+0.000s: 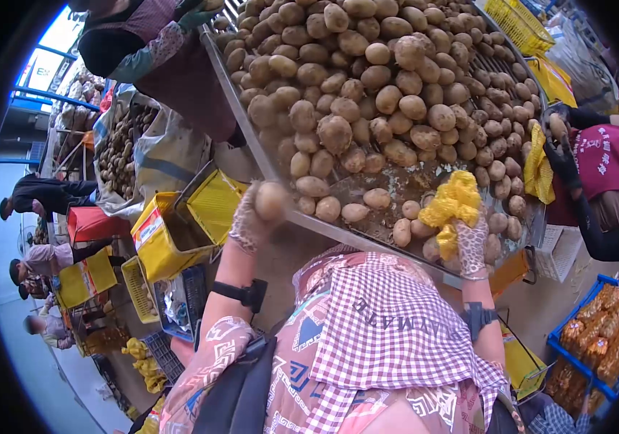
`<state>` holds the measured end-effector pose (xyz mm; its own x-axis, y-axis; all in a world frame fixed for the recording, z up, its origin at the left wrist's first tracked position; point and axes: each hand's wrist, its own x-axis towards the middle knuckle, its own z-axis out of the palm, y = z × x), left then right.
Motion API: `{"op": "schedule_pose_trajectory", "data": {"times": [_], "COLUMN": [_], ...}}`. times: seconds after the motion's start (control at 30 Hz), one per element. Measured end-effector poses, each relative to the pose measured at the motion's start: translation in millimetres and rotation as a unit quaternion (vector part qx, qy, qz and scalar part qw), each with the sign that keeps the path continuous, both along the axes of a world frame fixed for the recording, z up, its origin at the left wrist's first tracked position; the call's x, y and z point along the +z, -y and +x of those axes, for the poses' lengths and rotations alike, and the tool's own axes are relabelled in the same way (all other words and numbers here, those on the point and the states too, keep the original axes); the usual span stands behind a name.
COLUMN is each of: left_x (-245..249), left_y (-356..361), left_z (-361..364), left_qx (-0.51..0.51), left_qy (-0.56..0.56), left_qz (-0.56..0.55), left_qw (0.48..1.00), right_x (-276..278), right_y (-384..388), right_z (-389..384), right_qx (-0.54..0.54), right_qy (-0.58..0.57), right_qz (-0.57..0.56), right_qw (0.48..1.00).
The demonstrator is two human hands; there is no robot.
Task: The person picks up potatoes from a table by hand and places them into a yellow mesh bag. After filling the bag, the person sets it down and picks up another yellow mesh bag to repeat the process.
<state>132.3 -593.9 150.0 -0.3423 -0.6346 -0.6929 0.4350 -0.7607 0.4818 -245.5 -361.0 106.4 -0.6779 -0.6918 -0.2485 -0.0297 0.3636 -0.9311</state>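
L hand [246,223]: grasping 1 potato [272,201], blurred, nr table [405,182] edge
R hand [472,240]: gripping yel. net bag [454,199], loose spuds just beside
Spud pile [353,87]: on table, beyond both grips
Yel. bin [179,259]: L of L hand

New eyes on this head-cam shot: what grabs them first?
Probably the big heap of potatoes filling the top centre, piled on the metal table. Next, the bright yellow net in the gloved right hand, at the table's near side, and the blurred single potato in the left hand by the table's edge. Below them, the checked apron fills the lower centre.
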Motion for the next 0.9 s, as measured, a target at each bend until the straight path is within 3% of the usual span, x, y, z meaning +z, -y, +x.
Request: {"op": "schedule_pose_trajectory", "data": {"times": [0.03, 0.1, 0.23, 0.27, 0.3, 0.33, 0.4, 0.47, 0.5, 0.53, 0.57, 0.7, 0.77, 0.8, 0.83, 0.87, 0.9], "left_x": [-24.3, -67.8, -108.8, -130.1, -140.4, -131.4, -69.9, -1.7, -6.4, -5.8, 14.7, -3.9, -24.4, -19.5, -12.2, -8.9, -14.8], "left_y": [11.0, 32.0, 45.2, 49.4, 54.8, 58.8, 51.2, 31.9, 39.1, 41.2, 38.4, 43.0, 42.0, 39.3, 34.9, 31.6, 29.3], "left_z": [32.5, 83.8, 123.3, 133.9, 135.7, 117.7, 38.7, -46.1, -70.6, -93.1, -121.9, -181.6, -175.1, -171.9, -166.1, -159.7, -155.4], "left_qx": [0.031, 0.131, 0.218, 0.114, 0.005, 0.004, 0.013, -0.055, -0.109, -0.18, -0.249, -0.357, -0.272, -0.278, -0.264, -0.203, -0.198], "left_qy": [0.096, 0.19, 0.22, 0.401, 0.56, 0.557, 0.652, 0.434, 0.459, 0.504, 0.543, 0.633, 0.574, 0.567, 0.293, -0.031, -0.159], "left_qz": [-0.031, 0.046, 0.079, -0.021, -0.122, -0.126, -0.449, -0.431, -0.592, -0.598, -0.6, -0.5, -0.578, -0.587, -0.429, -0.176, -0.158], "left_qw": [0.994, 0.972, 0.948, 0.909, 0.82, 0.821, 0.611, 0.789, 0.653, 0.597, 0.533, 0.471, 0.512, 0.506, 0.813, 0.963, 0.954], "right_x": [-17.7, -37.0, -10.1, -8.8, -7.3, -5.2, -2.7, -10.2, -16.9, -22.5, -25.9, 4.8, 3.9, -2.8, -12.3, -21.2, -18.6], "right_y": [-13.1, -25.6, -19.7, -21.6, -23.1, -23.8, -28.0, -29.6, -27.5, -24.9, -23.7, -19.2, -30.5, -39.1, -50.2, -61.7, -64.7], "right_z": [-9.5, -22.5, -14.0, -14.8, -15.9, -16.8, -15.5, -12.1, -10.2, -7.9, -2.4, 25.4, 24.0, 20.4, 16.1, 16.3, 17.5], "right_qx": [-0.043, -0.131, -0.127, -0.112, -0.098, -0.102, -0.142, -0.14, -0.138, -0.138, -0.122, -0.094, -0.065, -0.078, -0.149, -0.216, -0.271], "right_qy": [0.003, 0.003, 0.091, 0.045, -0.003, -0.005, 0.074, 0.055, 0.036, 0.017, -0.011, 0.031, -0.071, -0.07, 0.026, 0.121, 0.162], "right_qz": [-0.009, -0.03, -0.035, -0.015, 0.005, 0.002, -0.014, 0.007, 0.025, 0.04, -0.022, -0.053, 0.013, 0.012, -0.032, -0.074, -0.102], "right_qw": [0.999, 0.991, 0.987, 0.993, 0.995, 0.995, 0.987, 0.989, 0.989, 0.99, 0.992, 0.994, 0.995, 0.994, 0.988, 0.966, 0.943]}}
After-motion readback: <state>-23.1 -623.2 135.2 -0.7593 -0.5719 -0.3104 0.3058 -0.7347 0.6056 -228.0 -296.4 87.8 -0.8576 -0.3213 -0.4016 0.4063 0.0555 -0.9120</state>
